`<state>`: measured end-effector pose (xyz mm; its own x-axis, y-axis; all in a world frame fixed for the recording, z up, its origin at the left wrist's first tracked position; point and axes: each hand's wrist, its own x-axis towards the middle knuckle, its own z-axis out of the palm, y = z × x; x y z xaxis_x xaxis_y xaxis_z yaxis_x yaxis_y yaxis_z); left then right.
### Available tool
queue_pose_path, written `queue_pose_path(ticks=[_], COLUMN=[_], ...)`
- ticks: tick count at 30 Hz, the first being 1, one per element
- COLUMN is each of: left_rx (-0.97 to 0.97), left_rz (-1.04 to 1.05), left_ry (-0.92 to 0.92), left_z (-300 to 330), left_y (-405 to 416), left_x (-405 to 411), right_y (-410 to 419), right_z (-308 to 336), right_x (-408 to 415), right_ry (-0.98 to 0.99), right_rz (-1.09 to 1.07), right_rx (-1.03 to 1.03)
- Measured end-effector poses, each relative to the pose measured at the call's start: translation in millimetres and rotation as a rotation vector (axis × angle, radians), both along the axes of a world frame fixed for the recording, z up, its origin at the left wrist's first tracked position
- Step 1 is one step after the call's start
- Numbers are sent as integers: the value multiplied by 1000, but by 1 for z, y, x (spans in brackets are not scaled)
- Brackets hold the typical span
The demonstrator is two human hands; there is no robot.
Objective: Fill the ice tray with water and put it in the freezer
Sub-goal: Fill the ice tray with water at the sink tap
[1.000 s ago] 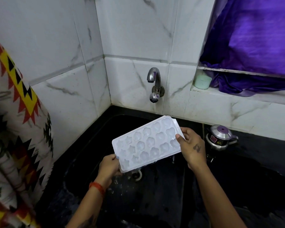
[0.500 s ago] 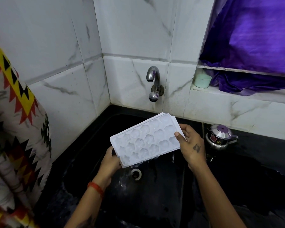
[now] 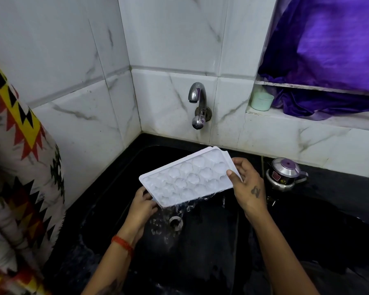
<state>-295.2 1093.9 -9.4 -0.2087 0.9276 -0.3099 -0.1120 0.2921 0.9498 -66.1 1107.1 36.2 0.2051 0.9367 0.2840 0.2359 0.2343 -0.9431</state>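
Observation:
A white plastic ice tray [image 3: 188, 177] with several moulded cavities hangs over the black sink [image 3: 211, 241], tilted with its near long edge down. Water runs off that near edge and falls toward the drain [image 3: 176, 222]. My left hand [image 3: 142, 206] grips the tray's near-left corner from below. My right hand [image 3: 246, 185] holds the tray's right end, thumb on top of the rim. The chrome tap [image 3: 197, 103] on the tiled wall behind the tray shows no stream.
A small steel pot with a purple-topped lid [image 3: 284, 173] stands on the black counter to the right. On the ledge sit a pale green cup [image 3: 262, 101] and purple cloth [image 3: 328, 50]. A patterned fabric [image 3: 15, 167] hangs at left.
The tray has tipped toward me, its near edge dropping, and water now pours off it into the sink. Both hands keep their grip on the same ends.

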Motion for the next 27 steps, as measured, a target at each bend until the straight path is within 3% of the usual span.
queue_pose_path(ticks=[27], left_rx=[94], left_rz=[10], left_ry=[-57], left_z=[-12], left_y=[7], left_x=[-4], right_y=[-8], right_z=[0], right_x=[-7], right_ry=[-189], right_rz=[-78], right_rx=[72])
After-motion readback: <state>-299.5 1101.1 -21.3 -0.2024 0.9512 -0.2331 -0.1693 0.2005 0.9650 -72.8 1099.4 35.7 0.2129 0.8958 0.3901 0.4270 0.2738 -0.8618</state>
